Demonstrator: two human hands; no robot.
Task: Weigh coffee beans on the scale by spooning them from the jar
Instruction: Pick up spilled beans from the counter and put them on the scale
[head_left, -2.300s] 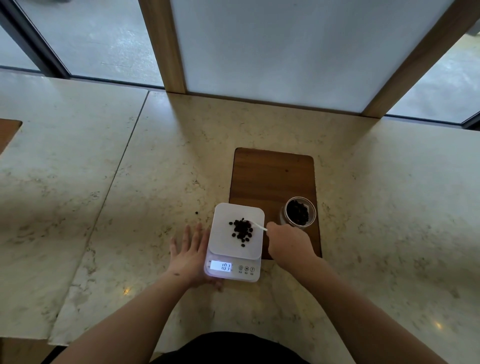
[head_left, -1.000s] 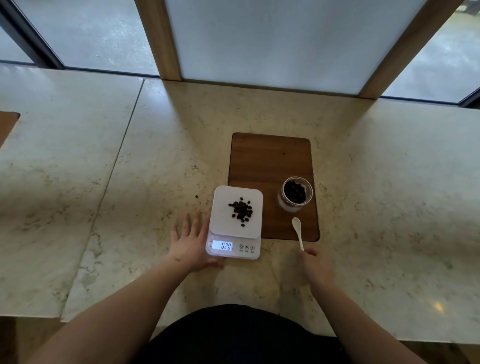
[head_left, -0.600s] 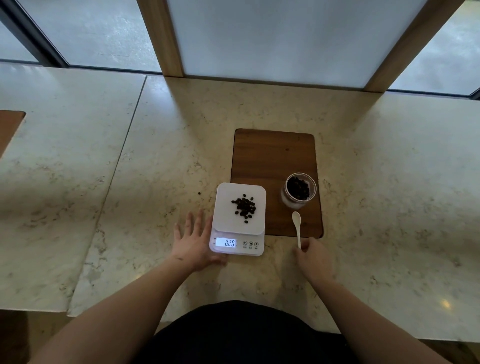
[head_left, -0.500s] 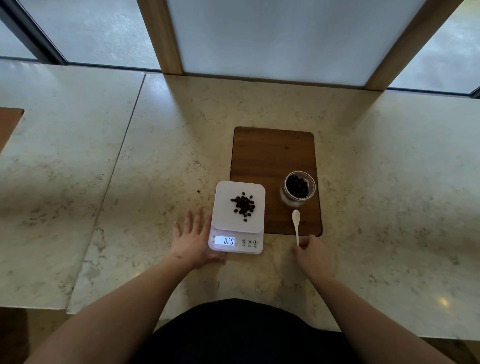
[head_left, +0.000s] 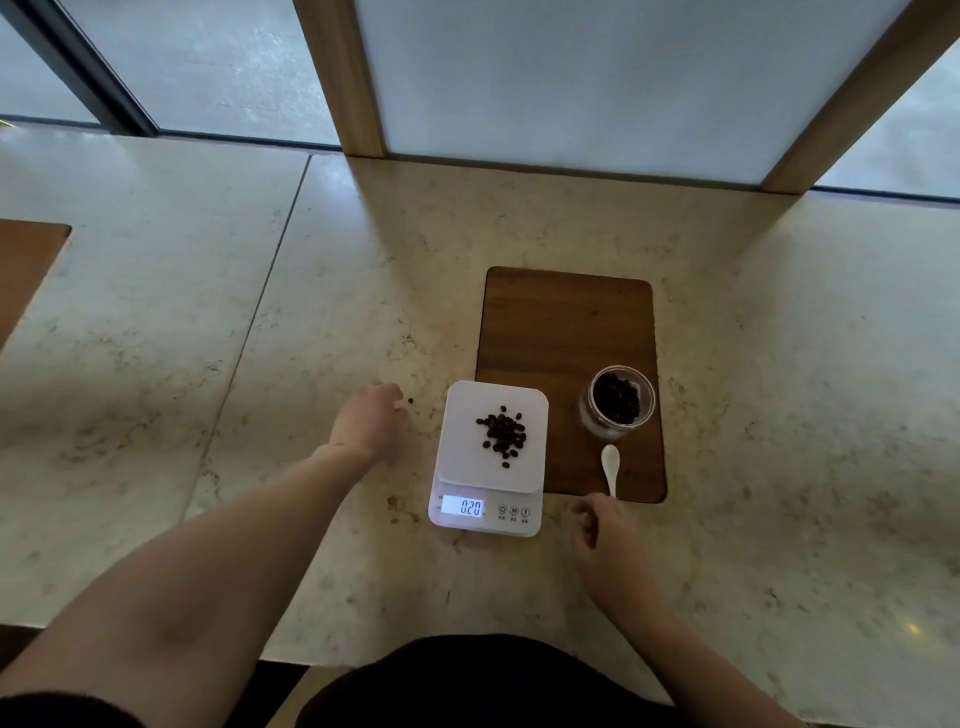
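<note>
The white scale (head_left: 524, 470) sits on the stone counter with a small heap of coffee beans (head_left: 502, 435) on its platform, and its display reads 0.20. To its right, an open glass jar (head_left: 617, 401) of beans stands on a wooden board (head_left: 563, 322). A white spoon (head_left: 610, 464) lies flat on the board below the jar. My right hand (head_left: 605, 535) rests loosely curled at the tip of the spoon's handle, gripping nothing. My left hand (head_left: 368, 422) is left of the scale with its fingers bunched, just short of a stray bean (head_left: 410, 400) on the counter.
The counter (head_left: 311, 291) runs to a window wall with wooden posts (head_left: 340, 78) at the back. Another wooden board (head_left: 23, 265) shows at the far left edge. A seam (head_left: 260, 301) crosses the counter left of my left hand.
My left hand left the scale's side and moved up to the stray bean, fingers now bunched. The spoon lies where my right hand set it down, and the reading stays at 0.20.
</note>
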